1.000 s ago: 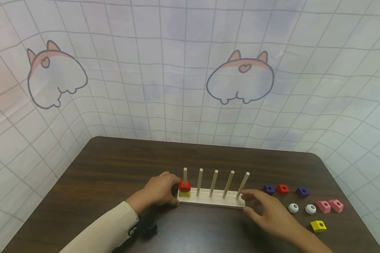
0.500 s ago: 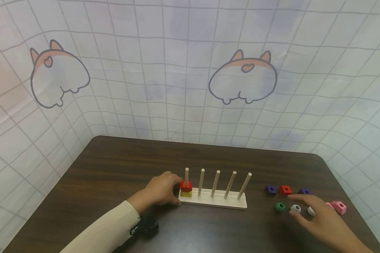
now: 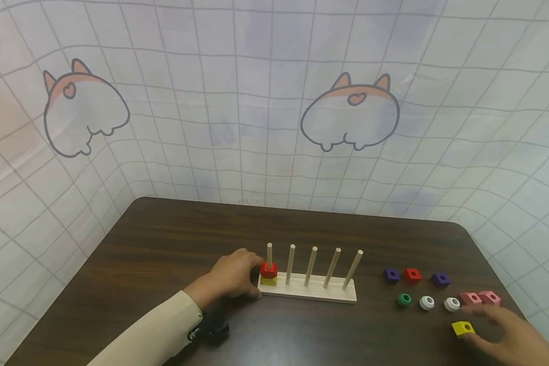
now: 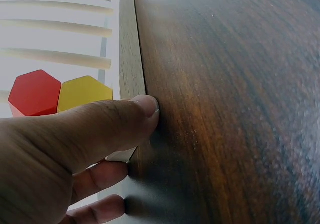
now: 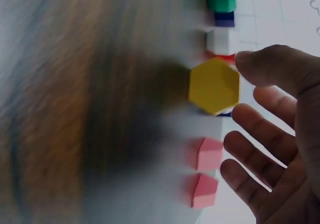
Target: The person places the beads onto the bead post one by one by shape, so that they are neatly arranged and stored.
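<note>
My left hand [image 3: 234, 273] grips the left end of a pale wooden pegboard [image 3: 313, 293] with five upright pegs, thumb along its front edge in the left wrist view. On the leftmost peg a red hexagonal block [image 4: 36, 92] sits on top of a yellow one [image 4: 85, 92]; the other pegs are bare. My right hand [image 3: 512, 333] is at the far right, fingers spread, around a loose yellow hexagonal block [image 3: 462, 329]. In the right wrist view the thumb tip lies right at that block's [image 5: 215, 86] edge, and the other fingers are spread apart from it.
Behind the right hand lie two pink blocks [image 3: 488, 298], two white beads [image 3: 426, 303] and a green bead [image 3: 404, 300]. Farther back are two purple blocks [image 3: 441, 280] and a red block [image 3: 412, 276]. A black object [image 3: 215, 330] is by the left wrist.
My right hand has left the pegboard's right end and moved right, past the beads, to the loose yellow block. The left hand keeps its grip on the board.
</note>
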Demonstrator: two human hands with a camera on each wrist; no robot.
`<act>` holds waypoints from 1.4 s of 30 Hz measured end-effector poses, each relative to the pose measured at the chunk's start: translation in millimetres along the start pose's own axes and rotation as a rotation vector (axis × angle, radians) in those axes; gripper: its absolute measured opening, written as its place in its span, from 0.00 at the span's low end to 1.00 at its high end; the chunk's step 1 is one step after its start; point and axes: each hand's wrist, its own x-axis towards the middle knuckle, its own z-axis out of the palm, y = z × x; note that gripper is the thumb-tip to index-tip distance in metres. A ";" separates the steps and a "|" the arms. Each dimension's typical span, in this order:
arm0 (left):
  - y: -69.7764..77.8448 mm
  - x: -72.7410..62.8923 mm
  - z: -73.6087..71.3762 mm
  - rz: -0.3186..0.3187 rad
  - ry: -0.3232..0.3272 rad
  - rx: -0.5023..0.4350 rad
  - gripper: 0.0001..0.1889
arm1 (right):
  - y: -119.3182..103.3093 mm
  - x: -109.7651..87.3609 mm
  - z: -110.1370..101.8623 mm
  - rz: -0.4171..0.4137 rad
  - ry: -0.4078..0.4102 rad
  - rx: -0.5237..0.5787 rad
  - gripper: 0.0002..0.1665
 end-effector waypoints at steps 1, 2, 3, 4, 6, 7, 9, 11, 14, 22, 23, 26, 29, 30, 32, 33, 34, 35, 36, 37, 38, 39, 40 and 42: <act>0.3 -0.3 -0.3 -0.002 -0.001 0.001 0.32 | 2.7 -1.5 1.3 0.005 -0.004 0.002 0.26; 0.6 -0.5 -0.6 -0.004 -0.002 0.001 0.32 | 5.4 -3.5 3.6 0.000 0.010 0.000 0.26; 0.8 -0.8 -0.9 -0.005 -0.001 0.001 0.32 | 7.3 -5.5 5.3 -0.002 0.015 0.007 0.26; 0.8 -0.8 -1.0 -0.005 -0.001 0.002 0.32 | 7.7 -6.9 6.5 0.006 0.012 0.004 0.26; 0.6 -0.8 -0.6 -0.003 0.000 0.000 0.31 | 8.7 -8.7 9.0 0.025 -0.011 0.007 0.26; 0.5 -0.8 -0.5 -0.001 0.001 0.001 0.31 | 8.1 -8.6 9.1 0.046 -0.036 0.008 0.27; 0.4 -0.6 -0.2 0.002 0.002 0.001 0.31 | 6.2 -7.5 9.0 0.087 -0.094 0.015 0.27; 0.6 -0.4 -0.4 0.000 0.002 0.002 0.31 | 3.9 -5.6 8.5 0.121 -0.145 0.012 0.27; 1.3 0.0 -1.5 0.001 0.004 0.003 0.32 | -2.5 -0.4 6.5 0.185 -0.211 0.011 0.26; 0.9 1.1 -1.8 0.018 0.003 0.009 0.29 | -26.2 8.9 -3.2 0.077 -0.011 0.060 0.23; 1.0 1.0 -1.9 0.019 0.003 0.010 0.29 | -29.4 9.7 -4.3 0.030 0.044 0.070 0.23; 1.0 0.8 -1.9 0.019 0.004 0.010 0.28 | -40.2 15.3 -8.2 -0.087 0.151 0.097 0.24; 1.1 0.5 -2.4 0.015 0.003 0.010 0.28 | -53.7 23.5 -14.5 -0.131 0.182 0.136 0.25; 0.9 0.6 -2.2 0.014 0.004 0.008 0.28 | -58.8 26.2 -16.6 -0.135 0.186 0.147 0.26; 0.5 0.6 -1.6 0.013 0.005 0.009 0.29 | -69.7 31.6 -20.5 -0.128 0.188 0.166 0.26; 0.3 0.5 -1.4 0.011 0.004 0.011 0.29 | -75.2 34.0 -21.9 -0.125 0.184 0.178 0.25; 0.0 0.6 -1.0 0.011 0.005 0.013 0.29 | -80.5 36.5 -23.5 -0.118 0.177 0.186 0.25; -0.2 0.7 -0.7 0.013 0.007 0.011 0.29 | -85.6 39.0 -24.6 -0.112 0.172 0.191 0.25; -0.3 0.7 -0.6 0.012 0.008 0.011 0.29 | -90.4 41.3 -25.5 -0.113 0.170 0.190 0.24; -0.4 0.8 -0.3 0.013 0.008 0.010 0.29 | -94.9 43.4 -26.8 -0.109 0.164 0.187 0.24; -0.4 0.8 -0.3 0.012 0.008 0.009 0.29 | -98.8 45.7 -27.7 -0.117 0.163 0.190 0.24; -0.3 1.0 -0.4 0.013 0.009 0.004 0.29 | -102.5 47.6 -28.5 -0.119 0.166 0.190 0.24; -0.4 1.3 -0.1 0.015 0.009 0.001 0.29 | -105.9 49.6 -29.5 -0.119 0.168 0.190 0.24; -0.3 1.4 -0.1 0.016 0.010 0.001 0.28 | -112.2 53.8 -31.4 -0.134 0.178 0.194 0.24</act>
